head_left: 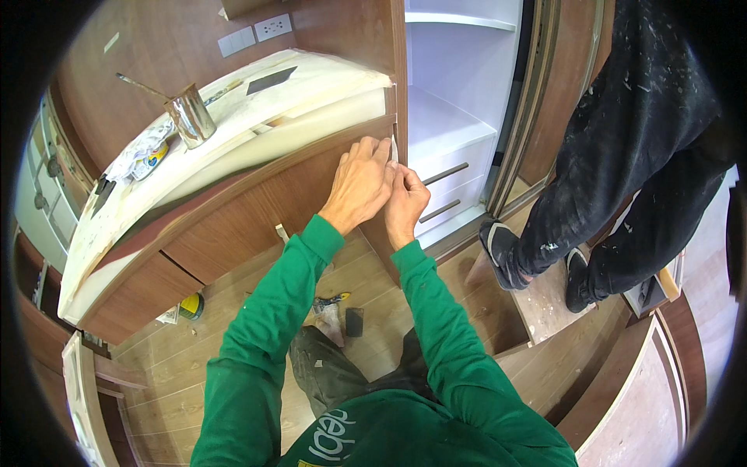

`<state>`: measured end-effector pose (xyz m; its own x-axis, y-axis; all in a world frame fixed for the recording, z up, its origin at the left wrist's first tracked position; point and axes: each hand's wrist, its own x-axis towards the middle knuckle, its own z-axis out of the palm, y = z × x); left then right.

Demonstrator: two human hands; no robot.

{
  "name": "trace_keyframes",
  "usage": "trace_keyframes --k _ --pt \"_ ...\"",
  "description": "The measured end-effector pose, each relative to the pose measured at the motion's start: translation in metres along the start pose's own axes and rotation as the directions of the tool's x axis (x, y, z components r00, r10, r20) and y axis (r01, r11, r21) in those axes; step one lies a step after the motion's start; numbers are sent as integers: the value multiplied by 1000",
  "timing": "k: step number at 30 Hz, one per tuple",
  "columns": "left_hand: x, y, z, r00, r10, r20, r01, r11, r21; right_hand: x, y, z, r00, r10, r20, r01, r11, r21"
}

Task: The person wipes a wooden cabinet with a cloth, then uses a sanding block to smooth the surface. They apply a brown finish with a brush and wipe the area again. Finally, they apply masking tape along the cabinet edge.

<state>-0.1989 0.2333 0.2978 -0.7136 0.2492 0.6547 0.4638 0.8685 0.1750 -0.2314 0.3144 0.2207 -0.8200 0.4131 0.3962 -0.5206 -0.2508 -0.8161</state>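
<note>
My left hand [358,185] and my right hand [405,204] meet at the front edge of an upright brown wood panel [399,70]. Between their fingertips a thin pale strip [394,148], perhaps tape, stands along that edge. The left fingers are bent and pressed together against the strip's side; its thumb is hidden. Just below, my right thumb and forefinger close in a pinch at the strip's lower end. Both arms reach forward in green sleeves. Left of the hands runs the curved brown cabinet front [303,183].
A paint-smeared can [190,117] and a dark flat sheet [271,81] lie on the covered countertop [319,74]. White drawers [451,183] stand right of the panel. Another person's legs [638,156] stand on a board at right. A brush [332,300] and dark block [354,321] lie near my feet.
</note>
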Motion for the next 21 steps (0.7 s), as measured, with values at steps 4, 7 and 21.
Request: trace_keyframes --k 4,7,21 --pt "-1 3 -3 1000 4 7 -4 1000 9 6 3 4 999 -41 15 41 998 37" --pt "3 1 -4 1000 8 16 -8 1000 23 12 -1 10 999 -38 32 36 999 38" --pt "13 4 5 1000 18 16 -20 996 83 18 1 13 1000 0 -11 0 1000 24"
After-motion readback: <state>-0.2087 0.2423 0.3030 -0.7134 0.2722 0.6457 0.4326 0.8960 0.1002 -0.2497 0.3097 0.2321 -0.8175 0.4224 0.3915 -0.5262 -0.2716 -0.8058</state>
